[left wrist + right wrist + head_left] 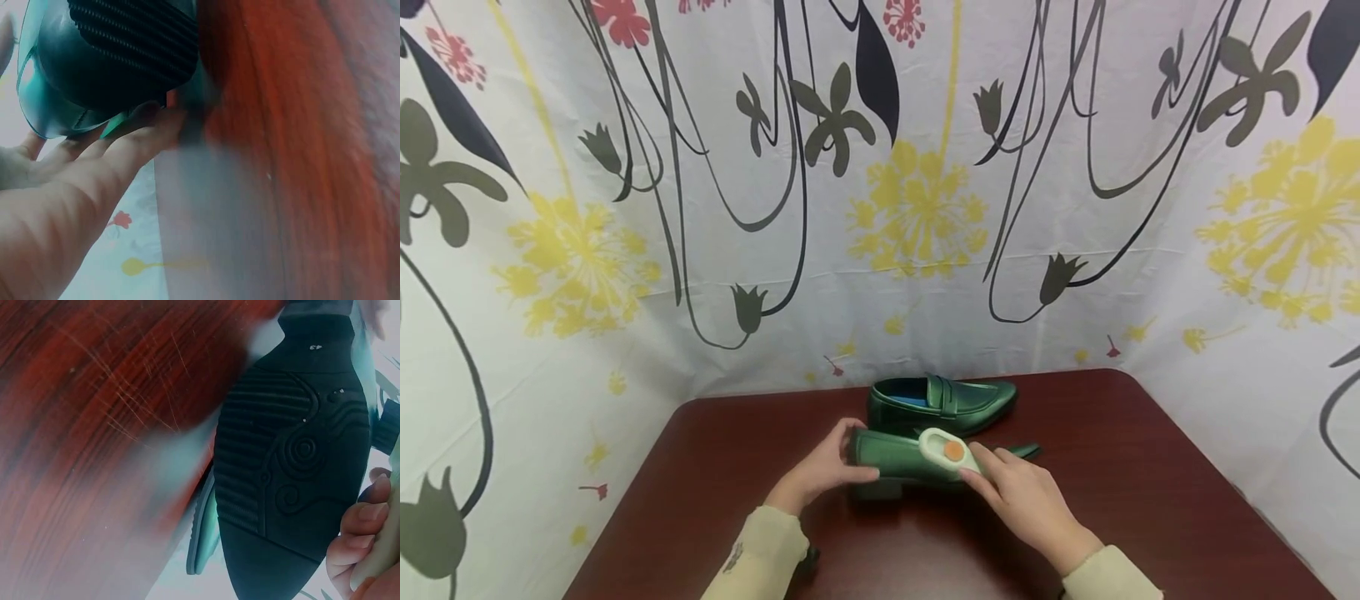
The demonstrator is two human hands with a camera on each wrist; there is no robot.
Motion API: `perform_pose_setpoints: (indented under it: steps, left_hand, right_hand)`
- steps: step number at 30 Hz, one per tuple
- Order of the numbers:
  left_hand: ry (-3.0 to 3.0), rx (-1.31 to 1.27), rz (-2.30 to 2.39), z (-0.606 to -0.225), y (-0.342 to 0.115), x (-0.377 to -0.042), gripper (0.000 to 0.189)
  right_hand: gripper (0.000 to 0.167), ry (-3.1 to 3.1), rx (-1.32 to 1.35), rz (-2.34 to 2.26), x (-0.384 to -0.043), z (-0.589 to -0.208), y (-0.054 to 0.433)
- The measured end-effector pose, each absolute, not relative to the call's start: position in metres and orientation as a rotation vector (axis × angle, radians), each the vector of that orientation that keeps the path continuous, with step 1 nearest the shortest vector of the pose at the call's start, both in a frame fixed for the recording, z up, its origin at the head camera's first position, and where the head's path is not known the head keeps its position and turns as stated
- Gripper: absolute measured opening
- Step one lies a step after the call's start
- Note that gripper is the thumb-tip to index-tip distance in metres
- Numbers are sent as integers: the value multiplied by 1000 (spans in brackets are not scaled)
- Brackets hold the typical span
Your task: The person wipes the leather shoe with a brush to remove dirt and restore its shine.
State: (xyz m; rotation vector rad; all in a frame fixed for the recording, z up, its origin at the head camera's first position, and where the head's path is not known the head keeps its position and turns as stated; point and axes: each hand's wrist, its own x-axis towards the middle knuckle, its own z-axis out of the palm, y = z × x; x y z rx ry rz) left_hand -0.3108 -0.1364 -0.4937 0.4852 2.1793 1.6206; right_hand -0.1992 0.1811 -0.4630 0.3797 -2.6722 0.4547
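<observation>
A dark green loafer (887,454) is held on its side over the table, its upper facing up. My left hand (820,467) grips the heel end, thumb on the near side and fingers behind. In the right wrist view its black patterned sole (275,444) shows. My right hand (1030,496) grips a pale green hand tool (934,440) with an oval head and an orange button, laid against the shoe's upper; the tool's underside is hidden. Just behind, the matching loafer (977,408) stands upright, toe to the right, with a blue insole.
The dark red wooden table (722,467) has rounded back corners. A white curtain (820,325) with printed flowers hangs close around its back and sides. A small dark object (808,558) shows beside the left sleeve.
</observation>
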Motion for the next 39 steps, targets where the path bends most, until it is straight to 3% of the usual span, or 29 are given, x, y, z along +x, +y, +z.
perform_pose_setpoints:
  steps: [5, 13, 25, 39]
  left_hand:
    - [2182, 544, 1579, -500, -136, -307, 104]
    - [2168, 496, 1666, -505, -132, -308, 100]
    - [2239, 487, 1696, -507, -134, -311, 98]
    - [2191, 533, 1720, -504, -129, -320, 99]
  right_hand:
    - [47, -2702, 355, 457, -203, -464, 183]
    - [46, -2713, 388, 413, -210, -460, 177]
    - [43, -2633, 573, 292, -225, -460, 122]
    - [41, -2586, 607, 197, -244, -462, 89]
